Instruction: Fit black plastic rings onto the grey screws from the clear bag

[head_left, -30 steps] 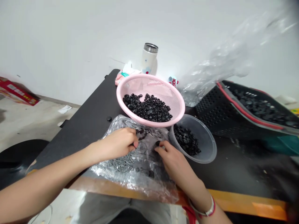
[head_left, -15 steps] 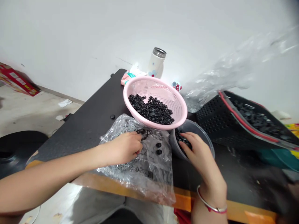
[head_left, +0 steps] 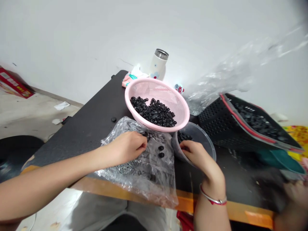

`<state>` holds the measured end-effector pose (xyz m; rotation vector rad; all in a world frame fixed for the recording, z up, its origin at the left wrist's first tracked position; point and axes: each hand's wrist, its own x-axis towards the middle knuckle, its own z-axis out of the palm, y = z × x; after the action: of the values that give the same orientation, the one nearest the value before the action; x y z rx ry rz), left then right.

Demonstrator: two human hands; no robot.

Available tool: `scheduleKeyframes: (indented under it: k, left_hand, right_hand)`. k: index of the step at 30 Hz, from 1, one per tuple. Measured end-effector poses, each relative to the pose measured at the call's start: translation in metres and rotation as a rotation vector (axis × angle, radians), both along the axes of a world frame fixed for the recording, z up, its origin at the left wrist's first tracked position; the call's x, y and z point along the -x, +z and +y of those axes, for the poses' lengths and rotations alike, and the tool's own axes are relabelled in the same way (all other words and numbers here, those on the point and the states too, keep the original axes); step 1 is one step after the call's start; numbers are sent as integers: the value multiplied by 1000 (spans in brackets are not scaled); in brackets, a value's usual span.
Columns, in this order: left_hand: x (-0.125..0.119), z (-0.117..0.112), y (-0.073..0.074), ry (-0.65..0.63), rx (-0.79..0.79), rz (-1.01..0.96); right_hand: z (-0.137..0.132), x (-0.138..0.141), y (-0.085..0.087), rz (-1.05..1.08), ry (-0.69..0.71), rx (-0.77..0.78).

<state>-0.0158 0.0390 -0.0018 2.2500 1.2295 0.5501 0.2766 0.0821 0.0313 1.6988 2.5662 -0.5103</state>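
Observation:
My left hand [head_left: 127, 147] rests on a clear plastic bag [head_left: 154, 173], its fingertips beside a dark ring-shaped piece [head_left: 145, 136]. Two small black rubber pieces [head_left: 161, 151] lie on the bag just right of that hand. My right hand [head_left: 194, 155] is at the near rim of a clear plastic bowl [head_left: 202, 141] holding black pieces [head_left: 184, 137]. Its fingers hide part of the bowl. Whether either hand pinches anything cannot be seen. A pink mesh basket [head_left: 166, 93] full of black pieces stands behind both hands.
A black perforated crate [head_left: 223, 125] with red trim lies tilted at right, holding more black pieces. A plastic sheet [head_left: 216, 80] rises behind it. A steel-topped flask [head_left: 158, 65] stands by the wall. A blurred hand [head_left: 292, 202] of another person shows at the lower right.
My right hand has moved out of the bowl's inside to its near rim. My left hand stays on the bag, and the view has shifted slightly.

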Motion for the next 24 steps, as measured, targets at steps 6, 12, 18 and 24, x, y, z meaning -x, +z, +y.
scheduleKeyframes:
  k: [6,12,18,24]
  left_hand:
    - [-8,3,6,114,456,-528]
    - [-12,5,6,184,806,-941]
    - [-12,0,9,178,857,-1055]
    - [-13,-2,7,134,800,-1022]
  right_hand:
    - [-3,-9,-5,192,-112,-323]
    - [-37,21,-1,837,-150,-503]
    - [-63,61,-12,1094,42,-90]
    - [-63,72,-35,1337,-135,322]
